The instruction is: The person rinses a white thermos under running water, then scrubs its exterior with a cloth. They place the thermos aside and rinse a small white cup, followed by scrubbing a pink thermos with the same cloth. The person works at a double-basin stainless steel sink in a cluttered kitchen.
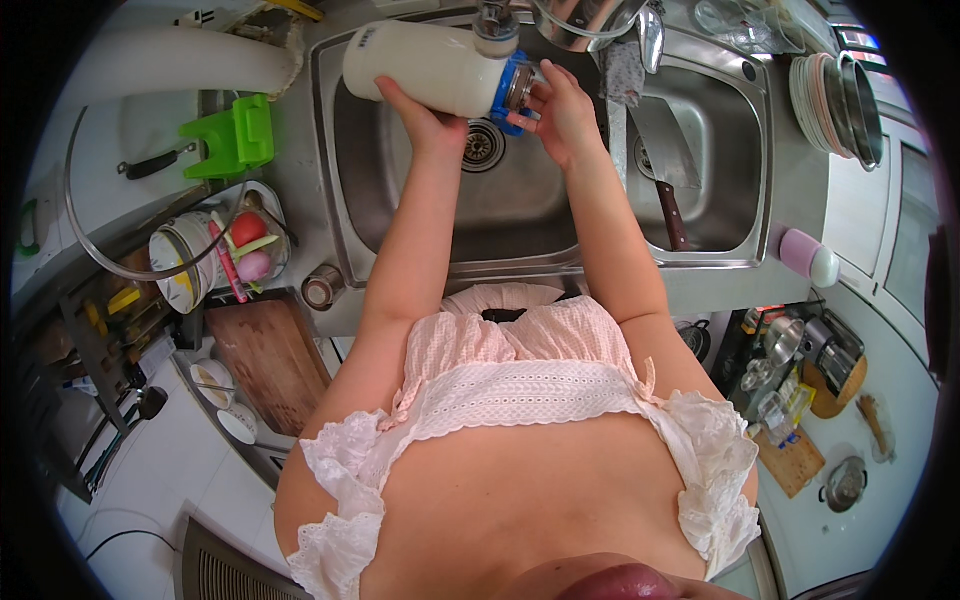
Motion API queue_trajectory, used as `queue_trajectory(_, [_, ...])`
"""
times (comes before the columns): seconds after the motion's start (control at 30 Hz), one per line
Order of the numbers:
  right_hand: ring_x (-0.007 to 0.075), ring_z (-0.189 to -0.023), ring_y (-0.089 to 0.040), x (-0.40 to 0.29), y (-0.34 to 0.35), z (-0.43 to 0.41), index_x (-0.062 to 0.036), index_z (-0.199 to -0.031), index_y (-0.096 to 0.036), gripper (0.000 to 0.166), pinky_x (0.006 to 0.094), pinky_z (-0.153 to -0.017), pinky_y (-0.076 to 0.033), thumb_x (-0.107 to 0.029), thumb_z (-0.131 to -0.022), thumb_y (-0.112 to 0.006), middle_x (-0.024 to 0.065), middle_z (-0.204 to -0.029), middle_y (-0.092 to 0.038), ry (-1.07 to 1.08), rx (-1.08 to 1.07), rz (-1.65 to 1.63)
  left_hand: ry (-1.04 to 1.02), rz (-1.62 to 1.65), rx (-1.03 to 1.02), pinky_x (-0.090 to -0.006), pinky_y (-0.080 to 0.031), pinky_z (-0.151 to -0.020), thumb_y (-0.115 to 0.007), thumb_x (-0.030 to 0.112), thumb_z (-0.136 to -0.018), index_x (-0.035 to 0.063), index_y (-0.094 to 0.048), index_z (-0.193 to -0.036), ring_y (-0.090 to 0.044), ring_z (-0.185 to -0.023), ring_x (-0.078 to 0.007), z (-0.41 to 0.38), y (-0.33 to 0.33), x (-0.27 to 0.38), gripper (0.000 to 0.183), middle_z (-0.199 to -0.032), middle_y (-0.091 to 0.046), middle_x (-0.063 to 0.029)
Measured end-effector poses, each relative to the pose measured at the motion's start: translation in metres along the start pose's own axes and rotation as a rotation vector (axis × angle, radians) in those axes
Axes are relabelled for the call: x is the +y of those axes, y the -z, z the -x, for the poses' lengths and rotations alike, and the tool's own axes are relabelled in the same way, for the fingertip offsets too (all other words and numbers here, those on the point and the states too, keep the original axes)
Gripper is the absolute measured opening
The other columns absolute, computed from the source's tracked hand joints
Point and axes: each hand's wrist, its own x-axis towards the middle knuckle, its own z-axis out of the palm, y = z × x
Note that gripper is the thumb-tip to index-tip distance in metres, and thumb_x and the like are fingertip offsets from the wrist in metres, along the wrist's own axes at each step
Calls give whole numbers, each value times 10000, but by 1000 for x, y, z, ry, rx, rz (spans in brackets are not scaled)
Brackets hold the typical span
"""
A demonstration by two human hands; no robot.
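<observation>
A large white cylinder with a blue collar, which looks like a faucet-mounted water filter [427,67], lies sideways over the left basin [517,217] of a steel double sink. My left hand [429,118] supports it from the near side, thumb up along its wall. At its right end, the fingers of my right hand [562,109] curl around the blue collar [510,94] and the metal fitting [523,86]. A clear, rounded fitting [495,34] sits against its top near that end. Below it the round drain [481,146] shows.
A cleaver [670,202] rests in the right basin [724,187]. Plates and metal bowls [840,112] stand on the right; a pink-and-white bottle [806,255] is near the corner. On the left are a green plastic holder [240,142], dishes with vegetables [251,240] and a jar [322,287].
</observation>
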Motion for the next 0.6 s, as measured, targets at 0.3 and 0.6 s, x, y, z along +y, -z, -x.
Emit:
queue_trajectory(0.3, [207,-870,-591,16,16,4,-92,-1258,-404,497,384,-614,-477,-327,-877,-620,70,-1067,-567,-104,-157,-159,165,-86,-105,-451,-328,-1060,-355,802,-747,186,-321,-1395,-384,-1290,-246,15,3,-7,895,-1401,-395,-24])
queue_trajectory(0.6, [192,-1084,-499,40,25,22,-67,-1419,-245,735,330,-906,-416,-193,-840,-682,105,-1245,-457,316,-21,-183,356,-218,205,-424,-323,-1050,-359,726,-827,190,-346,-1372,-407,-1268,-228,35,-6,-9,765,-1372,-428,-29])
